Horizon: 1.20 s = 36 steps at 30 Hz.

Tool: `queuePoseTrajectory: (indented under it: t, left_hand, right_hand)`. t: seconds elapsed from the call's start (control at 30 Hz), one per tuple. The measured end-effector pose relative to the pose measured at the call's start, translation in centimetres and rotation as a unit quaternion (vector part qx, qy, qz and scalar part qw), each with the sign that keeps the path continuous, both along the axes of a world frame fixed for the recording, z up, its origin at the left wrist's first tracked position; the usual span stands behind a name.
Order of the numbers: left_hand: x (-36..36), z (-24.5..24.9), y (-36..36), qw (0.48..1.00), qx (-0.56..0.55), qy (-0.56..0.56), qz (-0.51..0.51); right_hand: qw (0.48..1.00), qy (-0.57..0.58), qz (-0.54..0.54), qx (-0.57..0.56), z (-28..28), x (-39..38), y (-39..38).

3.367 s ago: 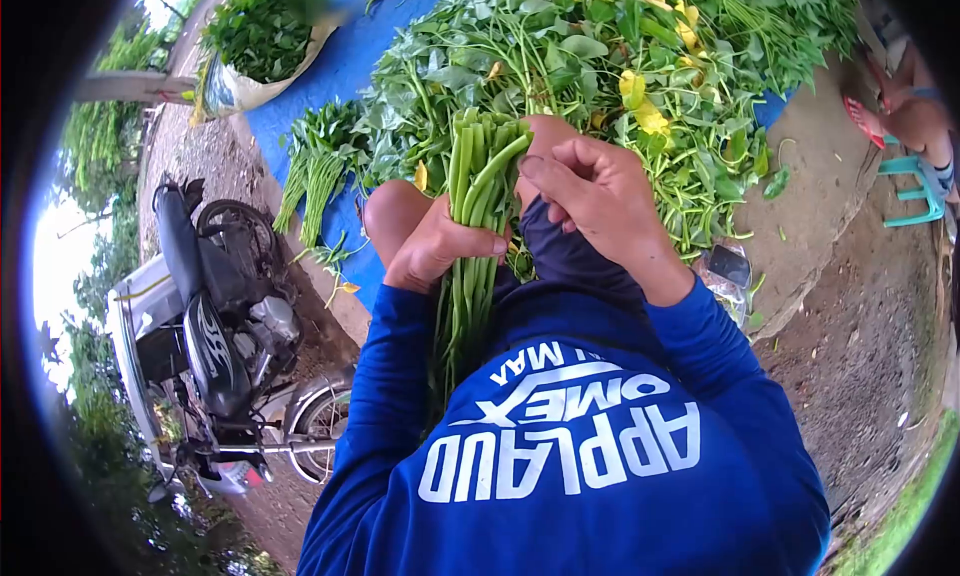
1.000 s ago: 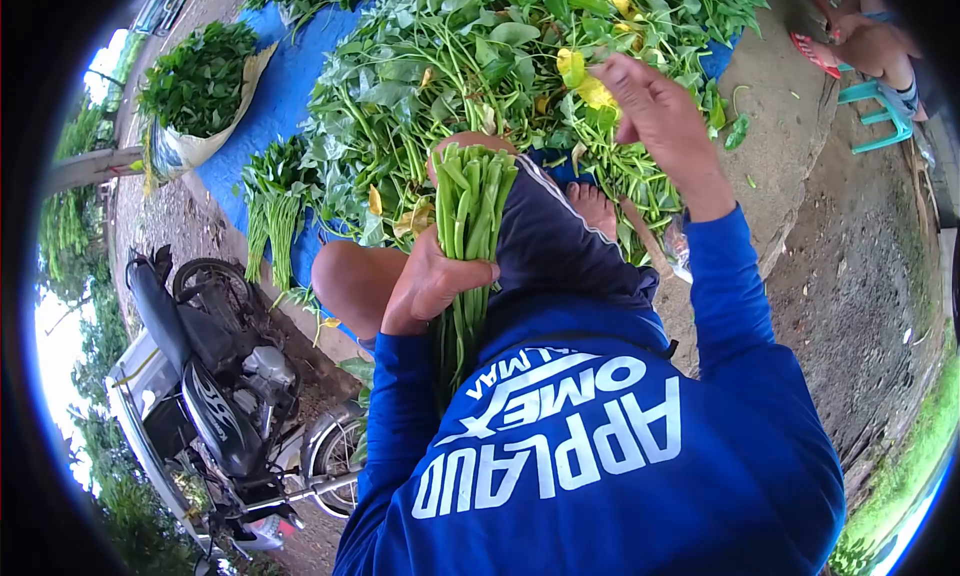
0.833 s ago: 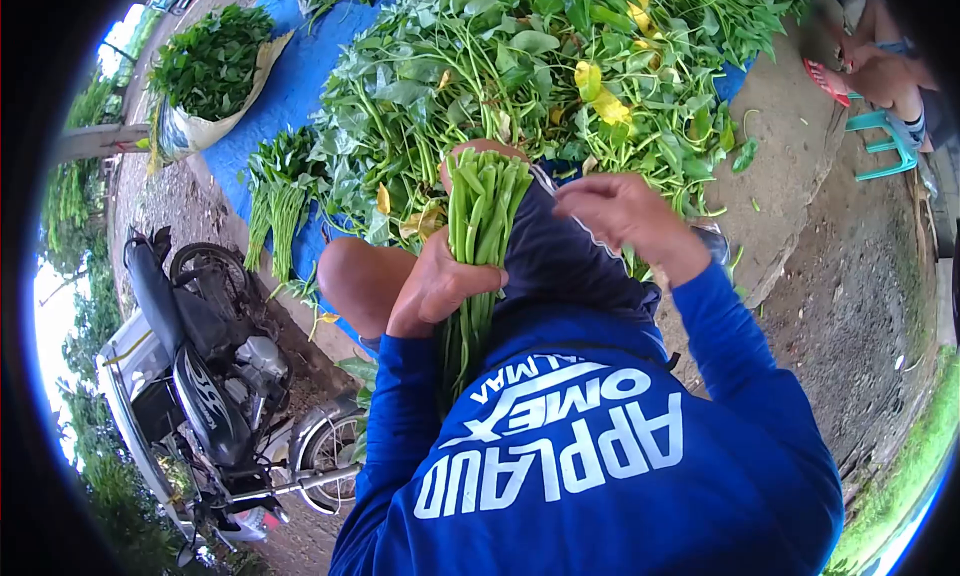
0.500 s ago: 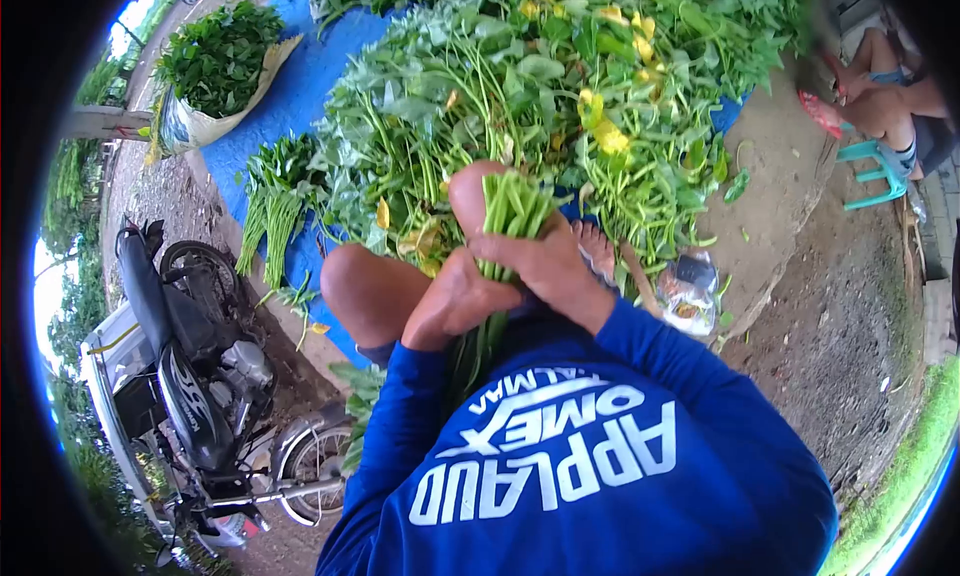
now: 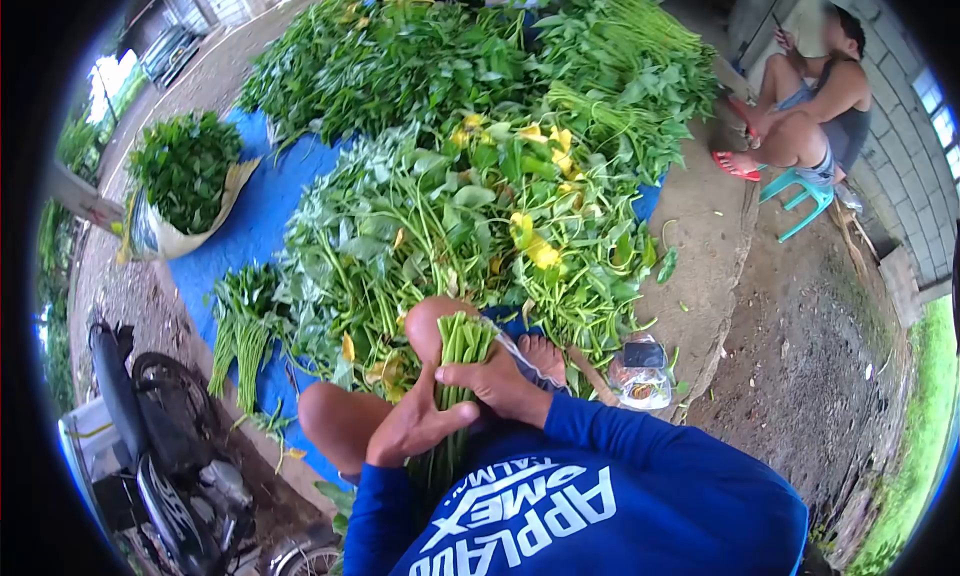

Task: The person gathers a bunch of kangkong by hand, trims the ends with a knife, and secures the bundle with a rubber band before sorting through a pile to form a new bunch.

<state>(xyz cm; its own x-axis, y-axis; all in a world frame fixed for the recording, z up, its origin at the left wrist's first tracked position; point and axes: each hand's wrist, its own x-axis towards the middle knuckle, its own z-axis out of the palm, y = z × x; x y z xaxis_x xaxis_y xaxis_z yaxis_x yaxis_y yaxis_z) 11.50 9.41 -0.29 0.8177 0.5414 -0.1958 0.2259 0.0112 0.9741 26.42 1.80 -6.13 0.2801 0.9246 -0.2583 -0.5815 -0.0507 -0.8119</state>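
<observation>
A bundle of green leafy-vegetable stems (image 5: 463,341) stands upright between my knees, cut ends up. My left hand (image 5: 418,423) is closed round the bundle lower down, on its left side. Higher up on the right, my right hand (image 5: 498,381) wraps the same stems, thumb across them. The lower part of the bundle runs down against my blue shirt, and its leaves are mostly hidden. Just beyond my knees lies a big heap of loose leafy stems (image 5: 430,216) with some yellowed leaves. Tied-looking bunches of stems (image 5: 245,326) lie to the left.
A blue tarp (image 5: 235,241) lies under the greens. A sack of leaves (image 5: 185,238) stands far left, a motorcycle (image 5: 165,476) near left. More greens (image 5: 640,61) are piled behind. At right are a plastic bag (image 5: 643,384) and a person (image 5: 815,106) on a teal stool (image 5: 800,191).
The view has tilted up, bringing the far piles and the seated person more into sight. Both hands still grip the stems; my left hand's thumb now lies across the bundle.
</observation>
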Motion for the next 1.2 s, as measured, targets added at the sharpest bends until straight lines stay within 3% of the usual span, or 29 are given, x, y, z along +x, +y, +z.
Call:
queuePoseTrajectory:
  t: [0.07,0.1,0.17,0.2,0.3,0.4,0.5,0.53,0.63,0.7,0.73,0.77,0.83,0.87,0.9,1.0,1.03,1.07,1.1,1.17,1.2]
  left_hand:
    - [-0.2,0.8,1.9,0.995,-0.081,0.061,-0.008]
    - [0.7,-1.7,2.0,0.990,-0.106,-0.005,0.093]
    - [4.1,-2.3,0.2,0.951,-0.211,-0.040,0.223]
    - [3.8,-2.6,0.6,0.928,-0.294,0.017,0.227]
    - [4.4,-3.1,-0.1,0.871,-0.440,-0.056,0.210]
    - [6.1,-1.1,-0.9,0.857,-0.425,-0.071,0.283]
    - [4.2,-5.4,0.5,0.912,-0.261,0.132,0.288]
    - [4.5,-5.1,-0.1,0.880,-0.300,0.070,0.362]
    - [4.1,-5.2,-0.5,0.774,-0.455,-0.171,0.405]
    - [3.7,-7.3,-0.3,0.878,-0.338,-0.115,0.319]
    - [3.9,-5.9,-0.7,0.915,-0.281,-0.078,0.279]
    - [4.8,-5.0,-1.7,0.940,-0.146,-0.058,0.303]
    - [3.9,-7.0,-1.5,0.961,-0.041,-0.051,0.267]
    - [3.9,-6.8,-1.5,0.961,-0.014,0.006,0.275]
    - [4.1,-6.1,-1.7,0.960,0.012,0.062,0.274]
    - [4.5,-6.7,-2.0,0.969,-0.006,0.110,0.222]
    - [4.5,-6.9,-2.3,0.967,-0.004,0.110,0.229]
    - [4.7,-6.9,-2.4,0.966,0.003,0.107,0.235]
    - [4.9,-6.7,-2.4,0.966,0.012,0.103,0.239]
    - [5.5,-5.5,-2.2,0.958,0.036,0.158,0.237]
    - [5.7,-5.5,-2.3,0.956,0.055,0.163,0.236]
  right_hand:
    - [0.998,0.022,-0.004,0.053,-0.5,-0.2,-0.3]
    - [0.998,-0.022,0.031,0.041,-0.7,-0.1,-0.5]
    - [0.997,-0.026,0.047,0.054,0.1,0.0,-0.9]
    - [0.992,-0.018,0.086,0.095,0.6,1.1,-0.9]
    - [0.995,-0.024,0.085,0.055,0.2,1.8,-2.6]
    - [0.993,-0.070,0.058,0.071,2.0,2.2,-3.4]
    - [0.993,-0.083,0.061,0.051,1.6,2.2,-3.9]
    - [0.995,-0.062,0.066,0.030,1.3,2.4,-4.3]
    - [0.995,-0.095,0.031,0.019,2.0,2.8,-4.6]
    - [0.992,-0.125,-0.016,0.015,1.2,2.0,-5.0]
    - [0.986,-0.159,-0.035,0.020,0.8,2.0,-5.0]
    - [0.984,-0.178,-0.017,0.006,-0.4,2.3,-4.9]
    - [0.945,-0.312,0.072,-0.071,-1.1,3.7,-5.2]
    - [0.978,-0.158,0.121,-0.067,1.7,4.7,-5.0]
    - [0.972,-0.120,0.173,-0.102,2.5,5.8,-5.7]
    - [0.903,-0.253,0.339,-0.071,-0.8,10.2,-7.4]
    - [0.925,-0.214,0.300,-0.090,-2.3,11.1,-8.2]
    - [0.973,-0.077,0.183,-0.118,-4.4,11.4,-8.6]
    - [0.986,0.063,0.058,-0.141,-6.3,11.4,-9.2]
    - [0.953,0.301,0.003,-0.017,-10.5,11.4,-9.9]
    - [0.930,0.367,0.016,0.028,-10.0,11.1,-9.6]
